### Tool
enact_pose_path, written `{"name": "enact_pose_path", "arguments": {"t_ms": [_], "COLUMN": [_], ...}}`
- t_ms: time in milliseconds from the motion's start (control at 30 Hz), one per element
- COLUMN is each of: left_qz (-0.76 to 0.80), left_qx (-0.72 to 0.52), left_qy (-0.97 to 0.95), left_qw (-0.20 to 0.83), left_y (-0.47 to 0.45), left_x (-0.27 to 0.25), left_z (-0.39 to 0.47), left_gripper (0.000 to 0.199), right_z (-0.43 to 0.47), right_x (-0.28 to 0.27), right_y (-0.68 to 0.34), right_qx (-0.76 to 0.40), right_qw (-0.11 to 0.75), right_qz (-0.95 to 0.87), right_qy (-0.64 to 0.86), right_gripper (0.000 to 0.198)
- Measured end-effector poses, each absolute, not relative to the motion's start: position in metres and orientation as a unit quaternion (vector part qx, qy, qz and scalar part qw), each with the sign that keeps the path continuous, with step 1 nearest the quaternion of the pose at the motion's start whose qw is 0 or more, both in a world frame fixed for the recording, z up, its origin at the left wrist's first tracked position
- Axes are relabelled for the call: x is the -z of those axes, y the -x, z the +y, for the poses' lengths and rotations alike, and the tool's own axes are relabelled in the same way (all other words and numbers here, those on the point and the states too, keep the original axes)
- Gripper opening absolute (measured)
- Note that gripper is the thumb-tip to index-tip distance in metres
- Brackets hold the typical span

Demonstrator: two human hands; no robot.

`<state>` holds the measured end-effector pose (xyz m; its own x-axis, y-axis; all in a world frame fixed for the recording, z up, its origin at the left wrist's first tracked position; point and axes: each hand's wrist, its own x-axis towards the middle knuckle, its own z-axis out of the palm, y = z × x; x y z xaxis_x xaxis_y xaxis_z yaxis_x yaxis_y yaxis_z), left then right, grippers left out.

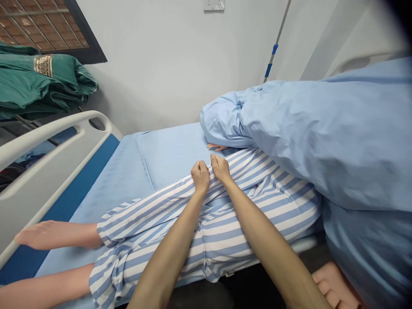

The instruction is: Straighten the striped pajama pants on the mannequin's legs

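Two bare hands, side by side with a narrow gap between: left hand and right hand, each curled into a fist against the far leg of the striped trousers, any cloth pinched within not distinguishable. Forearms, two, extended forward over the near trouser leg and converging; blue sheet beyond the hands, bare foot to their left, blue garment to their right.
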<state>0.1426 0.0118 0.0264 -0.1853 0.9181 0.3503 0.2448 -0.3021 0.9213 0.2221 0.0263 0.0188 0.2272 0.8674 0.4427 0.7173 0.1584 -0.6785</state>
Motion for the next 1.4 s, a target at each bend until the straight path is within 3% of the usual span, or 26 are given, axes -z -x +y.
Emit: {"name": "enact_pose_path", "arguments": {"t_ms": [133, 300, 500, 800, 967, 1200, 1400], "left_qz": [0.477, 0.556, 0.551, 0.465, 0.419, 0.556, 0.558], "left_qx": [-0.624, -0.538, -0.493, -0.594, -0.616, -0.511, -0.433], "left_qy": [-0.532, -0.595, -0.639, -0.552, -0.554, -0.616, -0.688], "left_qw": [0.315, 0.217, 0.211, 0.356, 0.372, 0.224, 0.166], "left_y": [-0.158, -0.164, -0.158, -0.161, -0.167, -0.189, -0.185], "left_x": [-0.036, -0.021, -0.014, -0.037, -0.058, -0.028, -0.014], "left_z": [0.017, 0.016, 0.012, 0.004, 0.003, 0.029, 0.028], "left_gripper": [0.031, 0.030, 0.031, 0.035, 0.034, 0.029, 0.029], "right_z": [0.027, 0.026, 0.016, 0.029, 0.028, 0.028, 0.010], "right_x": [-0.020, -0.020, -0.036, -0.020, -0.022, -0.025, -0.049], "right_y": [-0.225, -0.228, -0.234, -0.243, -0.242, -0.246, -0.246], "right_qx": [-0.099, -0.106, -0.053, -0.042, -0.069, -0.076, 0.110], "right_qw": [0.469, 0.493, 0.490, 0.479, 0.497, 0.558, 0.580], "right_qz": [-0.609, -0.589, -0.620, -0.539, -0.533, -0.463, -0.523], "right_qy": [0.632, 0.632, 0.610, 0.691, 0.682, 0.684, 0.615], "right_gripper": [0.047, 0.047, 0.042, 0.046, 0.047, 0.047, 0.036]}}
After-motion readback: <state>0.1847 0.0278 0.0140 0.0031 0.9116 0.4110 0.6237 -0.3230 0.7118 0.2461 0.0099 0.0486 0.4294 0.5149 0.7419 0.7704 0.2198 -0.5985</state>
